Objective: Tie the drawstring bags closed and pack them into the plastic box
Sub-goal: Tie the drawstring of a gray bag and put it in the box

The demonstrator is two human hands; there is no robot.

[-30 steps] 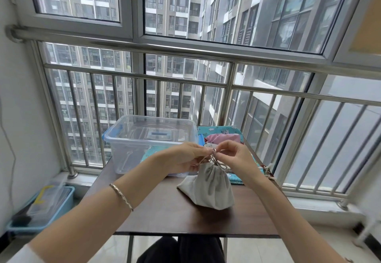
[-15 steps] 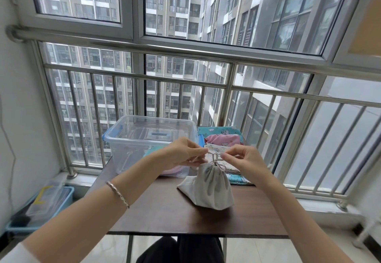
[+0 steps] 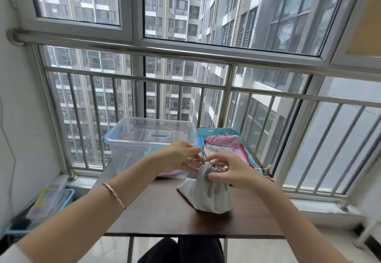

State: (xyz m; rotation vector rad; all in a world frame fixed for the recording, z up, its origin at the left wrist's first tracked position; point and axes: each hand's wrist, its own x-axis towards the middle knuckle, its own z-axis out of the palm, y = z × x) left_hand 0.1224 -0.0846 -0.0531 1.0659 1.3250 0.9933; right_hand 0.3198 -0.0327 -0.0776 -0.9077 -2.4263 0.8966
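Grey drawstring bag [image 3: 210,192] stands upright on the worktop [image 3: 160,207], neck gathered, in front of the plastic box [image 3: 127,151]. Its drawstring [image 3: 203,159] runs into both hands: the left hand [image 3: 177,157] pinches a loop raised to the left, and the right hand [image 3: 231,170] pinches the strands right at the neck. Judgement: knot in progress. Pull both sides evenly and keep the neck bunched, or the loop may slip. Patterned bags [image 3: 224,143] lie beside the box.

Left hand [image 3: 177,157] and right hand [image 3: 232,173] nearly meet out front, fingers [image 3: 190,149] curled and pinching.
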